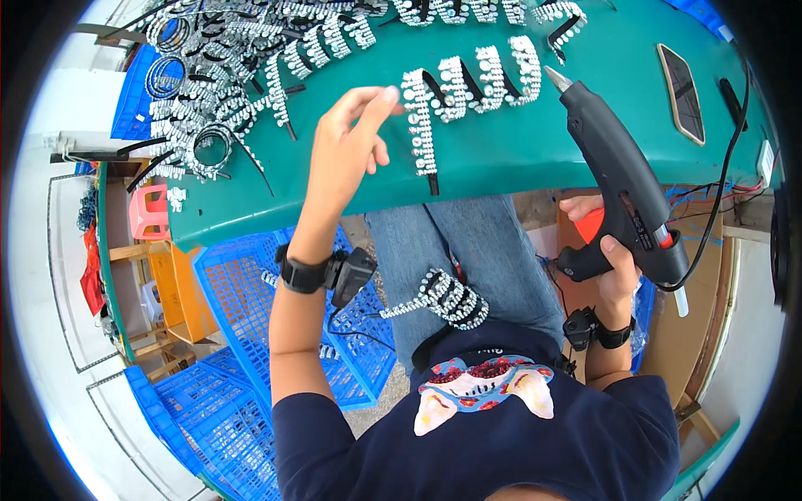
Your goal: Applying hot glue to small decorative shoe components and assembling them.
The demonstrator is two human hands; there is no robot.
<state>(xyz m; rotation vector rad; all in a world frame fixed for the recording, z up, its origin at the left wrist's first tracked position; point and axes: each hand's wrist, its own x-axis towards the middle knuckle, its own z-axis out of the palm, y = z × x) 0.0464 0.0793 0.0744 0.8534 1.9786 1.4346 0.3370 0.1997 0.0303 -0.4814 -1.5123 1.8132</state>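
My right hand (618, 269) is wrapped round the handle of a black hot glue gun (614, 146). The gun's metal nozzle points up and left over the table, and a pale glue stick juts from its rear. Beside the nozzle lies a spiralling black band trimmed with white pearls and rhinestones (449, 88), one straight end hanging toward me. My left hand (351, 138) is at that band's left edge, thumb and forefinger drawn together, the other fingers curled. What sits between those fingertips is hidden. A similar coiled band (451, 299) rests on my lap.
Many more beaded bands (217, 75) are heaped across the left of the green table (334, 196). At the right are a phone (681, 93), a black marker-like object (733, 104) and the gun's cable. Blue plastic crates (242, 301) stand below left, near a pink stool (149, 213).
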